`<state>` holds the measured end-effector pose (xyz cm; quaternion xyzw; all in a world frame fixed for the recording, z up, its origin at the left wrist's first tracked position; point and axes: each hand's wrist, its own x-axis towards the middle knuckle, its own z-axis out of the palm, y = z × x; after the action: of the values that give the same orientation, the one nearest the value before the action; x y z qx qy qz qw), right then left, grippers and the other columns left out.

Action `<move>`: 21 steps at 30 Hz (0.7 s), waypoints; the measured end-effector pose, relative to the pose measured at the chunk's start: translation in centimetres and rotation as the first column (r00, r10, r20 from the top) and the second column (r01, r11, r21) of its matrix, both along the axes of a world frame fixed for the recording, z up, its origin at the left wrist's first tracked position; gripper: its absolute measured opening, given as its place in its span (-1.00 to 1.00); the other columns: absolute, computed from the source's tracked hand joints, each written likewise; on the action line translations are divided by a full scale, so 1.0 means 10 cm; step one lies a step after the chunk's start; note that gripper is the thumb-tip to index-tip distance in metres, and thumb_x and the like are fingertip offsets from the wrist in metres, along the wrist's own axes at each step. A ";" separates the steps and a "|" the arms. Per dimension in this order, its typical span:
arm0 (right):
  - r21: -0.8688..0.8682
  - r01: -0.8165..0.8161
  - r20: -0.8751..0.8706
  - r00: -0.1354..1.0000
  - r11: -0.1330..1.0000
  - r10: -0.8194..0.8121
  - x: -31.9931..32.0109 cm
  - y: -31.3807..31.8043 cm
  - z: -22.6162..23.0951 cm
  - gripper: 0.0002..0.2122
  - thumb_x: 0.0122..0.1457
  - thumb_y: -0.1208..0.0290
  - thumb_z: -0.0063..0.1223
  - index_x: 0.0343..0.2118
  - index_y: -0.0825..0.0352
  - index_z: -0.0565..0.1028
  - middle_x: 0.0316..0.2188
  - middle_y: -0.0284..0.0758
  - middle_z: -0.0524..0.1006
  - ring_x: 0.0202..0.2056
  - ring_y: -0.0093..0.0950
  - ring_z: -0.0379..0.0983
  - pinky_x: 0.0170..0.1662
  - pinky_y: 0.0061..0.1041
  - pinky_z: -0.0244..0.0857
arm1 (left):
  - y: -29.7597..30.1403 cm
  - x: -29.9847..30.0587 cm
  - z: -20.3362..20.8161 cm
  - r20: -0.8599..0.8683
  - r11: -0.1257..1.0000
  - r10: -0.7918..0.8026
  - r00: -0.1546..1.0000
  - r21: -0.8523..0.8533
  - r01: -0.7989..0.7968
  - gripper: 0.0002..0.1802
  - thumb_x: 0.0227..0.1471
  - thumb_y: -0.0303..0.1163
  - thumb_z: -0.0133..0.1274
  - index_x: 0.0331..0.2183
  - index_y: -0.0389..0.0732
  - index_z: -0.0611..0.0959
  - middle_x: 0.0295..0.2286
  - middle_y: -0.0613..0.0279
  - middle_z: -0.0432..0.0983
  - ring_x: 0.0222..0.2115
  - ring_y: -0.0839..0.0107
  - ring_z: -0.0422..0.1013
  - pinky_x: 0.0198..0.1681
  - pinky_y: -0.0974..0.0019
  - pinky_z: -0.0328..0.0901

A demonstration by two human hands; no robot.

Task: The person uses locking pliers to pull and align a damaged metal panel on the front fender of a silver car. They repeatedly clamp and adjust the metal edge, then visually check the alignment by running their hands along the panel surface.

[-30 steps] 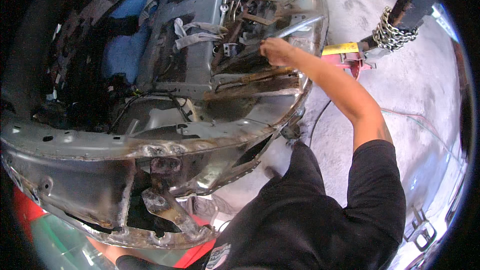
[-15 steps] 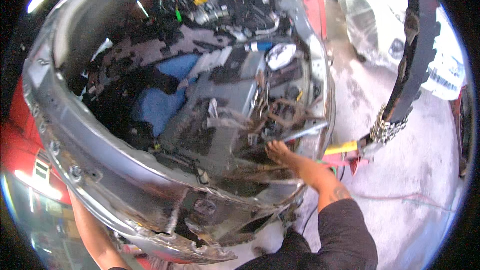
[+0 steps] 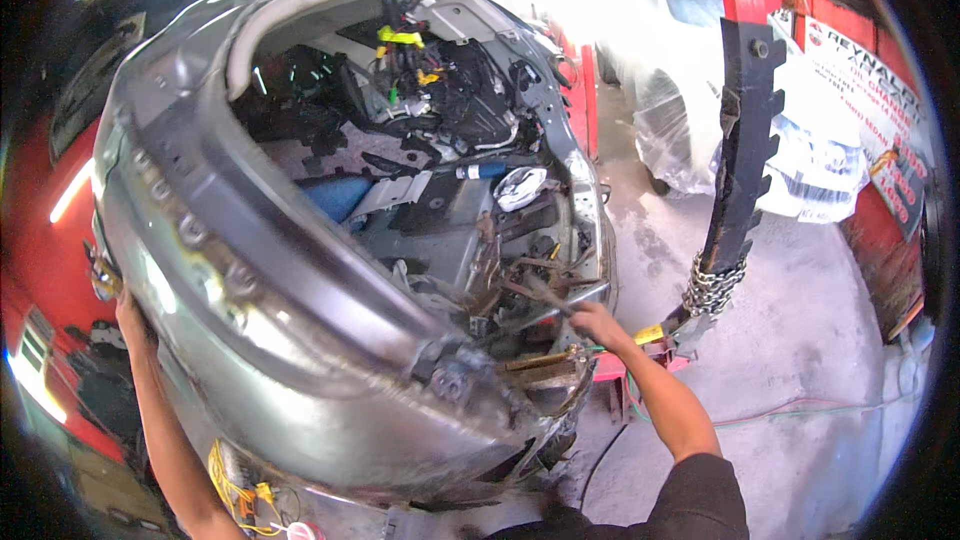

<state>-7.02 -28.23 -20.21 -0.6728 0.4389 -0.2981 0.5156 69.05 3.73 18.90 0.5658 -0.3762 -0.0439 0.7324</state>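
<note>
A grey, stripped car body shell (image 3: pixel 250 340) fills the middle, its large opening showing the bare interior. My right hand (image 3: pixel 597 325) is closed over the shell's right rear corner. From its fingers a dark, handled tool (image 3: pixel 545 292) points toward the interior; its exact kind is blurred. Rusty metal pieces (image 3: pixel 515 270) and a pale metal bar (image 3: pixel 565 307) lie just beyond that hand. My left hand (image 3: pixel 126 312) is at the outer left side of the shell, close to a shiny, yellowish metal piece (image 3: pixel 103 273). Its fingers are mostly hidden, so I cannot tell whether it grips anything.
A black toothed post (image 3: pixel 735 150) wrapped with a chain (image 3: pixel 713 285) stands right of the shell. Behind it is a plastic-covered white car (image 3: pixel 670 70). Bundled wires (image 3: pixel 400 40) hang over the interior. A hose (image 3: pixel 800 408) crosses the floor; a yellow cord (image 3: pixel 225 480) lies lower left.
My right hand has come up from among the metal pieces with a handled tool. My left hand has come into sight at the shell's left side. The view has shifted, showing more surroundings.
</note>
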 end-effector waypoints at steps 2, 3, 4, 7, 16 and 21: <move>0.262 0.096 0.254 0.953 0.960 -0.164 -0.28 0.54 0.12 -0.47 0.10 0.14 0.18 0.04 0.45 0.50 -0.22 -0.20 0.64 -0.22 -0.36 0.55 -0.14 -0.30 0.40 | -0.10 -0.02 -0.01 0.023 1.000 -0.008 1.000 -0.013 0.008 -0.50 0.37 -0.07 -0.05 -0.02 -0.34 0.64 -0.24 0.26 0.60 -0.28 0.50 0.50 -0.19 0.39 0.37; 0.345 0.134 0.321 0.913 0.929 -0.251 -0.33 0.87 0.24 -0.52 0.13 0.18 0.18 0.00 0.47 0.51 -0.21 -0.22 0.64 -0.23 -0.41 0.55 -0.14 -0.34 0.41 | -0.09 -0.05 -0.01 0.062 1.000 0.015 0.998 -0.006 -0.014 -0.50 0.36 -0.07 -0.04 -0.03 -0.35 0.64 -0.26 0.27 0.61 -0.30 0.52 0.49 -0.22 0.41 0.36; 0.386 0.188 0.366 0.867 0.903 -0.337 -0.33 1.20 0.38 -0.58 0.15 0.24 0.18 -0.01 0.45 0.52 -0.23 -0.23 0.64 -0.25 -0.41 0.56 -0.15 -0.35 0.44 | -0.10 -0.09 -0.01 0.100 0.999 0.037 0.994 0.000 -0.037 -0.50 0.35 -0.07 -0.02 -0.03 -0.35 0.64 -0.27 0.28 0.61 -0.33 0.54 0.48 -0.25 0.43 0.35; 0.547 0.250 0.496 0.672 0.799 -0.550 -0.32 2.19 0.47 -0.69 0.17 0.36 0.18 -0.07 0.38 0.47 -0.30 -0.22 0.63 -0.32 -0.36 0.59 -0.28 -0.34 0.49 | -0.24 -0.64 0.04 0.043 0.998 -0.004 0.999 -0.055 0.007 -0.54 0.34 -0.09 0.02 -0.09 -0.34 0.66 -0.45 0.45 0.53 -0.50 0.64 0.35 -0.42 0.46 0.25; 0.432 0.446 0.554 0.554 0.784 -0.621 0.43 4.36 0.84 -0.37 0.01 0.61 0.06 0.23 0.39 0.23 -0.20 -0.12 0.57 -0.26 -0.10 0.60 -0.18 -0.09 0.57 | -0.26 -0.33 -0.05 0.133 0.969 -0.202 0.970 -0.116 0.217 -0.53 0.30 -0.12 0.08 -0.17 -0.44 0.69 -0.38 0.35 0.59 -0.39 0.61 0.38 -0.26 0.45 0.29; 0.149 0.365 0.633 0.679 0.919 -0.372 0.94 4.88 1.43 -0.22 -0.04 0.56 0.15 0.32 0.40 0.14 -0.09 -0.08 0.53 -0.06 -0.09 0.55 -0.13 -0.08 0.56 | -0.24 -0.38 -0.01 0.187 0.978 -0.144 0.972 -0.121 0.168 -0.54 0.28 -0.12 0.12 -0.27 -0.43 0.70 -0.41 0.36 0.58 -0.40 0.63 0.34 -0.28 0.46 0.27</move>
<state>2.39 20.59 -5.86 -0.4220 0.3602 -0.6078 0.5680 65.30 1.36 18.84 0.4848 -0.4854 -0.0251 0.7271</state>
